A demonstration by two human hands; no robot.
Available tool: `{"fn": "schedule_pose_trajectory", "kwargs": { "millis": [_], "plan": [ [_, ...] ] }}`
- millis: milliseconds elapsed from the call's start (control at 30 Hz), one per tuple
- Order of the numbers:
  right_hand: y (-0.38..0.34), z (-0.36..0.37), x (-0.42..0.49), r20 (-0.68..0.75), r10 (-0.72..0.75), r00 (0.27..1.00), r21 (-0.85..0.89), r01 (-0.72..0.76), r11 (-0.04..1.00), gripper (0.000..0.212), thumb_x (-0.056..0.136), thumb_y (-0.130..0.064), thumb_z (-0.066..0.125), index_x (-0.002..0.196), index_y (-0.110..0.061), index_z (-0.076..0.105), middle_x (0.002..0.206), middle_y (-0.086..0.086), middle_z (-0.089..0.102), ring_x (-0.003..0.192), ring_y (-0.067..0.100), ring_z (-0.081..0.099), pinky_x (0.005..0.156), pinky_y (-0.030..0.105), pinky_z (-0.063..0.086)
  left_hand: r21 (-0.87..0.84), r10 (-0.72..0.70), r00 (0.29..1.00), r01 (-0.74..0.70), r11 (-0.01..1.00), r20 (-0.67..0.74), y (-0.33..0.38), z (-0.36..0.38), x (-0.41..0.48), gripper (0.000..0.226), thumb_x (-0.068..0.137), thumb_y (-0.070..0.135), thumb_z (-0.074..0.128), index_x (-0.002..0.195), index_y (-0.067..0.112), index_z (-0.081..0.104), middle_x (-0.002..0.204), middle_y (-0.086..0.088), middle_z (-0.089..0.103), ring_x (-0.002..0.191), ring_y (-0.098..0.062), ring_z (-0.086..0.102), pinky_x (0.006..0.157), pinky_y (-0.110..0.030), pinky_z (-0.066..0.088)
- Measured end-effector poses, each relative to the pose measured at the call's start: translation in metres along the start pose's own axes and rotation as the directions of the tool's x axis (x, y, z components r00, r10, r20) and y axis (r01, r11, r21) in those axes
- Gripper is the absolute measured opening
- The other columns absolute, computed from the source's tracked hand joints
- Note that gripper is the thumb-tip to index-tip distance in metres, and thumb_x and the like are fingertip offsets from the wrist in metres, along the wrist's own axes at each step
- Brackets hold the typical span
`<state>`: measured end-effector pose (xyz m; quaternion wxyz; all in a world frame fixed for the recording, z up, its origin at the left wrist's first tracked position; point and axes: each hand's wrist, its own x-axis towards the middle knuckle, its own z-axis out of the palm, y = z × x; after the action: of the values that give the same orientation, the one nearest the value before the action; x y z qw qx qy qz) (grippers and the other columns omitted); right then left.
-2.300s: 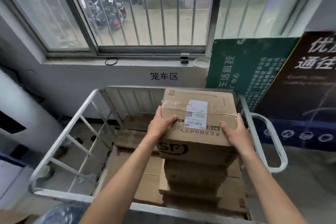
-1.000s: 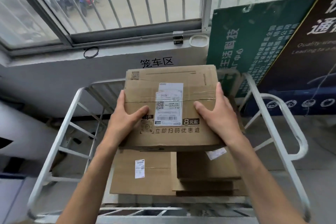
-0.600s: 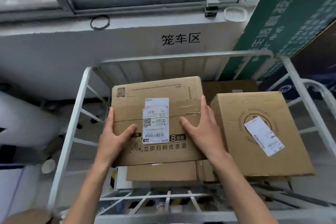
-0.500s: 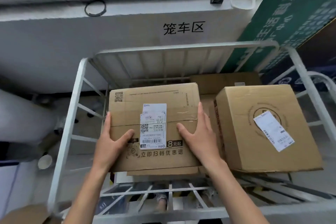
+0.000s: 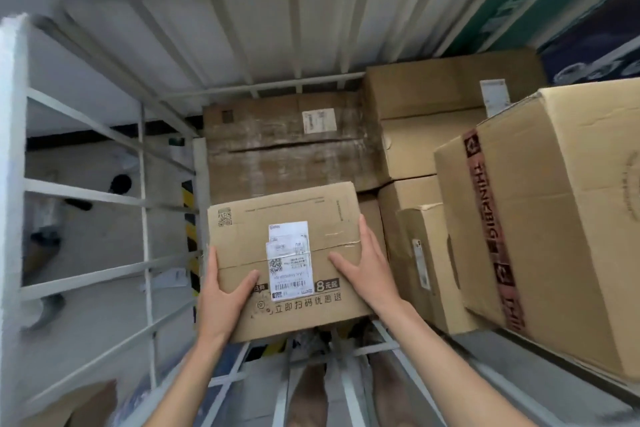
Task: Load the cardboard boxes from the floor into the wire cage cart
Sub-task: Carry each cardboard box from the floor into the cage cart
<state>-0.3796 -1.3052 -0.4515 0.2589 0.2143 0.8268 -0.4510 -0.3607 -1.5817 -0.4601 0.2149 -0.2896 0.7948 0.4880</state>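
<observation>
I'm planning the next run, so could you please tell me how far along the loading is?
Done: stacked boxes fill the wire cage cart, far and right. In hand: the left hand and right hand hold a labelled box low inside. Left: releasing it; any floor boxes are unseen.

Held box [image 5: 242, 239] reads "8元起", "立即扫码优惠退"; tape [image 5: 489, 218] on big box [image 5: 571, 218] reads "THINKBIG".
</observation>
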Motion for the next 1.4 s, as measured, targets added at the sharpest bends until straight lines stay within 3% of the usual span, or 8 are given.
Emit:
{"fn": "schedule_pose_trajectory", "kwargs": {
  "millis": [233, 367, 633, 767, 967, 1133, 1267, 1400],
  "plan": [
    [0.017, -0.018, 0.11, -0.139, -0.116, 0.983, -0.031, 0.113, 0.993, 0.102, 0.083, -0.062, 0.068, 0.158, -0.045, 0.0, 0.16, -0.019, 0.024, 0.132, -0.005, 0.029, 0.107, 0.027, 0.032, 0.035, 0.189, 0.981, -0.188, 0.982, -0.038, 0.022, 0.05, 0.101, 0.105, 0.075, 0.063, 0.077, 0.154, 0.055, 0.008, 0.155, 0.023, 0.035, 0.128, -0.003, 0.045, 0.103, -0.029, 0.036],
    [-0.001, -0.037, 0.18, -0.206, -0.185, 0.961, -0.022, 0.185, 0.983, 0.103, 0.082, -0.063, 0.067, 0.158, -0.043, 0.0, 0.158, -0.017, 0.03, 0.128, -0.002, 0.034, 0.102, 0.03, 0.037, 0.048, 0.311, 0.948, -0.308, 0.95, -0.066, 0.066, 0.067, 0.168, 0.108, 0.073, 0.067, 0.074, 0.158, 0.046, 0.011, 0.153, 0.029, 0.03, 0.13, 0.002, 0.04, 0.104, -0.022, 0.031],
    [-0.03, -0.063, 0.292, -0.286, -0.245, 0.926, -0.059, 0.238, 0.969, 0.102, 0.079, -0.062, 0.07, 0.16, -0.033, 0.014, 0.156, -0.006, 0.04, 0.139, 0.018, 0.04, 0.102, 0.029, 0.031, 0.134, 0.35, 0.929, -0.335, 0.933, -0.118, 0.118, 0.1, 0.258, 0.108, 0.074, 0.075, 0.069, 0.159, 0.041, 0.013, 0.155, 0.009, 0.044, 0.135, -0.015, 0.047, 0.109, -0.031, 0.033],
    [-0.044, -0.082, 0.322, -0.293, -0.262, 0.919, -0.116, 0.238, 0.964, 0.1, 0.079, -0.062, 0.07, 0.159, -0.031, 0.019, 0.147, 0.002, 0.049, 0.133, 0.024, 0.048, 0.109, 0.041, 0.04, 0.151, 0.396, 0.91, -0.377, 0.914, -0.126, 0.144, 0.111, 0.282, 0.104, 0.075, 0.074, 0.067, 0.159, 0.04, 0.015, 0.151, 0.005, 0.049, 0.135, -0.022, 0.049, 0.114, -0.042, 0.036],
    [-0.048, -0.11, 0.34, -0.301, -0.268, 0.915, -0.245, 0.197, 0.949, 0.1, 0.079, -0.073, 0.063, 0.159, -0.031, 0.019, 0.134, 0.008, 0.057, 0.125, 0.029, 0.053, 0.103, 0.041, 0.044, 0.184, 0.43, 0.89, -0.402, 0.897, -0.151, 0.168, 0.133, 0.307, 0.098, 0.075, 0.076, 0.065, 0.156, 0.042, 0.023, 0.14, 0.005, 0.059, 0.128, -0.025, 0.056, 0.106, -0.035, 0.04],
    [-0.056, -0.101, 0.331, -0.329, -0.278, 0.903, -0.375, 0.145, 0.916, 0.09, 0.085, -0.074, 0.055, 0.157, -0.031, 0.021, 0.13, 0.008, 0.059, 0.118, 0.03, 0.058, 0.096, 0.045, 0.05, 0.21, 0.412, 0.902, -0.381, 0.9, -0.127, 0.165, 0.128, 0.303, 0.099, 0.077, 0.076, 0.063, 0.157, 0.041, 0.016, 0.144, -0.004, 0.055, 0.131, -0.033, 0.053, 0.11, -0.044, 0.04],
    [-0.07, -0.095, 0.297, -0.361, -0.291, 0.886, -0.542, 0.055, 0.838, 0.081, 0.095, -0.065, 0.047, 0.158, -0.02, 0.022, 0.152, 0.017, 0.041, 0.135, 0.036, 0.045, 0.104, 0.048, 0.043, 0.423, 0.36, 0.92, -0.268, 0.866, -0.155, 0.183, 0.128, 0.27, 0.1, 0.079, 0.08, 0.052, 0.159, 0.037, 0.011, 0.161, -0.02, 0.026, 0.147, -0.041, 0.027, 0.113, -0.058, 0.03],
    [-0.083, -0.084, 0.228, -0.312, -0.375, 0.873, -0.628, 0.107, 0.771, 0.076, 0.101, -0.058, 0.041, 0.161, -0.019, 0.015, 0.163, 0.016, 0.026, 0.148, 0.032, 0.028, 0.117, 0.05, 0.029, 0.578, 0.457, 0.888, -0.343, 0.741, -0.059, 0.202, 0.129, 0.201, 0.093, 0.085, 0.076, 0.045, 0.161, 0.035, 0.011, 0.168, -0.017, 0.009, 0.155, -0.035, 0.007, 0.117, -0.064, 0.019]
  ]
}}
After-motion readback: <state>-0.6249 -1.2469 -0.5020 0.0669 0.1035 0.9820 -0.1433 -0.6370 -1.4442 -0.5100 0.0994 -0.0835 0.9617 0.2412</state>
